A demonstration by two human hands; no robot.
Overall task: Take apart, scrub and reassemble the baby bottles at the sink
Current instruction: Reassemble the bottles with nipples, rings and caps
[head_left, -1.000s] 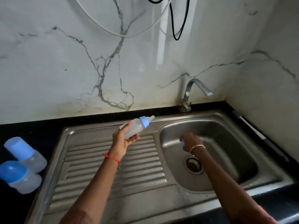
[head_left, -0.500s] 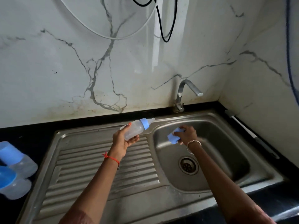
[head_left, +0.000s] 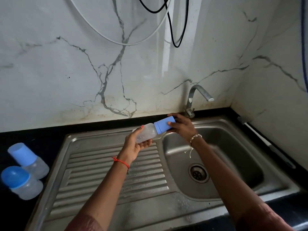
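The left grip [head_left: 135, 145] curled round the clear bottle [head_left: 147, 133], tilted above the drainboard's [head_left: 116, 172] far edge, while the right grip [head_left: 181, 127] pinched the blue cap [head_left: 164, 125] sitting over its top end; pressing that cap squarely along the bottle's axis, body braced, seemed the sound way. A steel sink [head_left: 233, 164] sat in a black tabletop [head_left: 33, 135], two capped bottles [head_left: 29, 161] resting at its left, beneath a veined marble wall [head_left: 66, 67] with tap [head_left: 198, 95] and cables [head_left: 173, 30].

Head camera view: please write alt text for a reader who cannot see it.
A person's left hand holds a clear baby bottle tilted over a steel sink while the right hand grips the blue cap on its top. Two more capped bottles sit on the dark counter to the left.
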